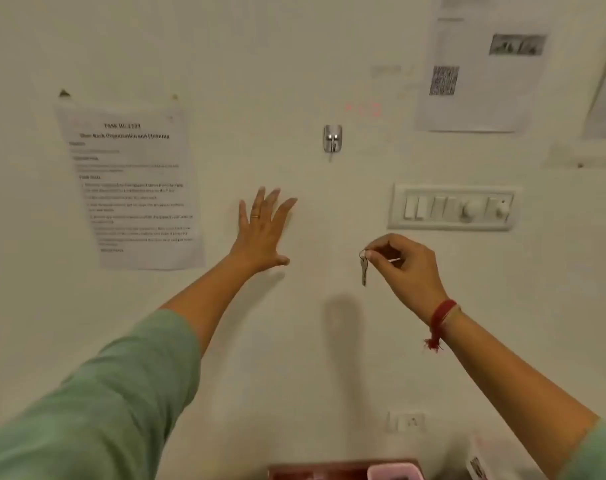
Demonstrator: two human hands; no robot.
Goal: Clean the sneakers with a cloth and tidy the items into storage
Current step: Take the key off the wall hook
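right hand pinches the ring of a small silver key under a steel wall hook.
it looks light, stiff, slippery; the ring is the best hold. left hand lies spread on the wall.

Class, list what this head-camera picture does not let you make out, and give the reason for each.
The taped sheet, head view: small print blurred, unreadable.
The pink container and the brown object beside it, head view: cut off by the bottom edge.
The ring of the key, head view: mostly hidden by the pinching right hand.
The sheets at top right, head view: cut by the frame edges, print too blurred.
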